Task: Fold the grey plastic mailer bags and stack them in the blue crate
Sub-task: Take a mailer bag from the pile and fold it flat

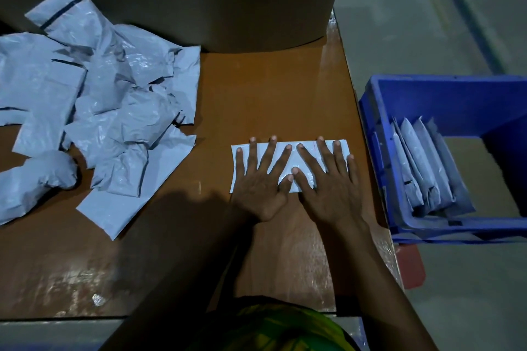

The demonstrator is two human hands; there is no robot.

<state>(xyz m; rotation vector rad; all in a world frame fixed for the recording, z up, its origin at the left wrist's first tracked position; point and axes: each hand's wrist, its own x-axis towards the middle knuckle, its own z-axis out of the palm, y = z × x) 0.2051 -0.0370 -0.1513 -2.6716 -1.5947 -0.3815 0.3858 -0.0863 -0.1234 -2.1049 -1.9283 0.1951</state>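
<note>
Left hand (pixel 258 179) and right hand (pixel 328 179), fingers spread flat, are pressing a folded mailer (pixel 288 164) on the desk (pixel 271 88); next likely lifting it into the blue crate (pixel 427 88).

Your left hand (pixel 258 179) and right hand (pixel 328 179) lie over the folded mailer (pixel 294 158), hiding its middle; the loose pile (pixel 108 100) runs off the left edge, the blue crate (pixel 445 102) off the right.

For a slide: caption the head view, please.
Left hand and right hand press a folded grey mailer flat on the table, between the loose pile and the blue crate.
</note>
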